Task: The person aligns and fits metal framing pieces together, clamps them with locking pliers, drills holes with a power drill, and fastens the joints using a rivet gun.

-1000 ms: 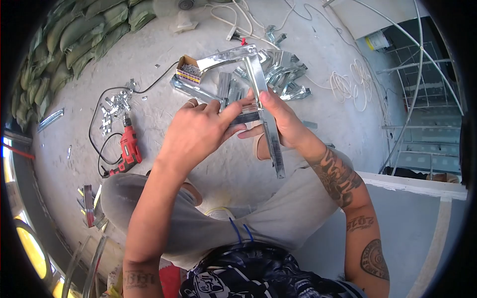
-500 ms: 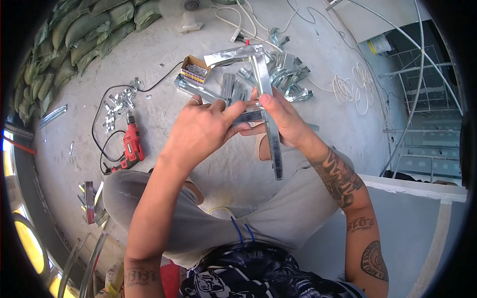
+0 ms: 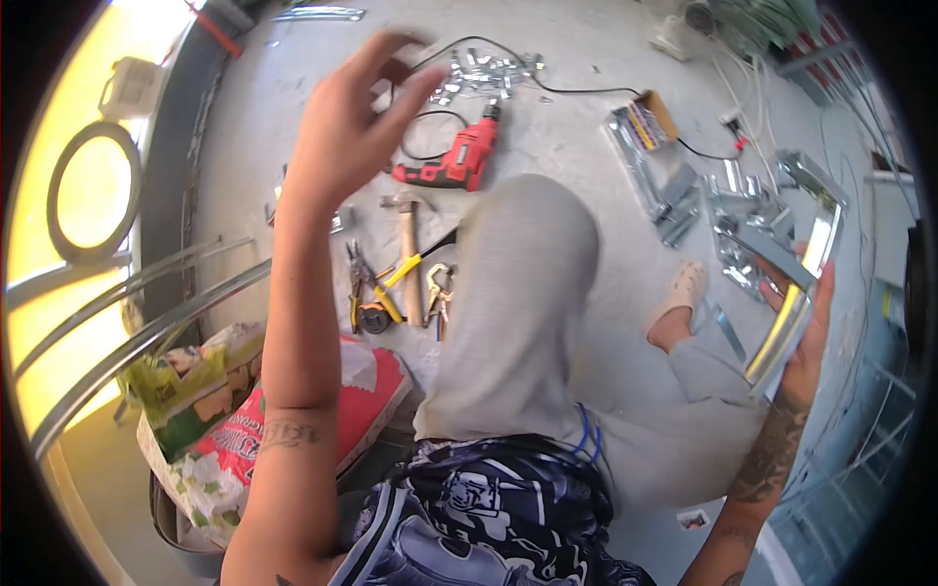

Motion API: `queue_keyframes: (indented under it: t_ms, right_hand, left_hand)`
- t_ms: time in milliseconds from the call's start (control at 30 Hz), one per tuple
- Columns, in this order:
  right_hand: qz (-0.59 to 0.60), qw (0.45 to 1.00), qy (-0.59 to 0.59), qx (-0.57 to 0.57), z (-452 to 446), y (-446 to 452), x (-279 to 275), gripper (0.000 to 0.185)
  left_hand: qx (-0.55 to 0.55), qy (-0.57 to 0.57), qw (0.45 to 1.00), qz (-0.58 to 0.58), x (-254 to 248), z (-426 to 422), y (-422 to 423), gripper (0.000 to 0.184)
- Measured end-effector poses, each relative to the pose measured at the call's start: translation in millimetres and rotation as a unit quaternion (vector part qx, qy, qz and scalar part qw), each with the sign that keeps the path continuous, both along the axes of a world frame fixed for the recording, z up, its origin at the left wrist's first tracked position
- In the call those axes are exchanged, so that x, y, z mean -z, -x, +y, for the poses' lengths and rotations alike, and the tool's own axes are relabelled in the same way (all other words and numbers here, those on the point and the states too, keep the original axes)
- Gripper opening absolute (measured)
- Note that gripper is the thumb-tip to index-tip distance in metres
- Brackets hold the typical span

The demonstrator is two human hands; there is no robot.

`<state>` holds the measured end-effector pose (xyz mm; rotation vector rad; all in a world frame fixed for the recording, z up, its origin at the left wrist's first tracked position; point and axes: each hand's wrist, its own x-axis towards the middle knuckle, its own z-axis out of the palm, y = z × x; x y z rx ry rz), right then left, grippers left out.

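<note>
My left hand [image 3: 347,127] is raised at the upper left, thumb and fingers apart, with nothing visible in it. It appears over the floor beside the red corded drill [image 3: 459,156] and a scatter of small shiny metal pieces [image 3: 479,73]. At the far right, my right hand [image 3: 809,337] has its fingers round a bent assembly of metal channel [image 3: 782,332], whose long arm runs down toward my knee. Several loose metal brackets [image 3: 743,200] lie on the floor behind it. The drill lies on its side, its cord trailing off.
By my left knee are a hammer [image 3: 408,259], pliers [image 3: 360,269] and yellow-handled tools [image 3: 403,273]. An open box [image 3: 653,122] of small fasteners stands beyond. A red-and-white bag [image 3: 366,391] and curved metal rails [image 3: 147,342] are at left.
My view has turned left. My left hand has let go of the metal channel assembly and moved away toward the drill and small metal pieces. My right hand still holds the assembly.
</note>
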<state>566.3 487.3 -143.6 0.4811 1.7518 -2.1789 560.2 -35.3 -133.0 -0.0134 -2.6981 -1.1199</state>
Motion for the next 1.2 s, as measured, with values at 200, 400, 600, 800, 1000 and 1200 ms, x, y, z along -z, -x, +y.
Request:
queue_keyframes:
  t_ms: [200, 400, 600, 800, 1000, 1200]
  right_hand:
    - [0.036, 0.991, -0.056, -0.115, -23.6, 17.9, -30.0, 0.053]
    - [0.048, 0.958, -0.154, -0.237, -104.4, 8.8, -74.4, 0.062]
    - [0.005, 0.921, -0.251, -0.299, -156.8, 5.5, -75.0, 0.077]
    - [-0.051, 0.924, -0.263, -0.275, -155.6, 7.0, -79.4, 0.077]
    - [-0.034, 0.919, -0.255, -0.299, -158.5, 7.5, -74.5, 0.059]
    - [-0.020, 0.940, -0.206, -0.271, -147.5, 5.1, -80.1, 0.059]
  left_hand:
    - [-0.169, 0.003, 0.944, -0.285, 211.5, -128.6, -156.2, 0.037]
    - [-0.128, 0.036, 0.915, -0.381, 330.8, -48.7, -234.7, 0.035]
    - [-0.164, 0.047, 0.862, -0.477, 352.4, 13.9, -238.4, 0.057]
    - [-0.226, 0.114, 0.848, -0.466, 374.0, 37.7, -229.3, 0.067]
    - [-0.217, 0.096, 0.855, -0.461, 382.3, 29.4, -225.5, 0.066]
    - [-0.226, -0.005, 0.821, -0.524, 349.3, 31.3, -205.8, 0.050]
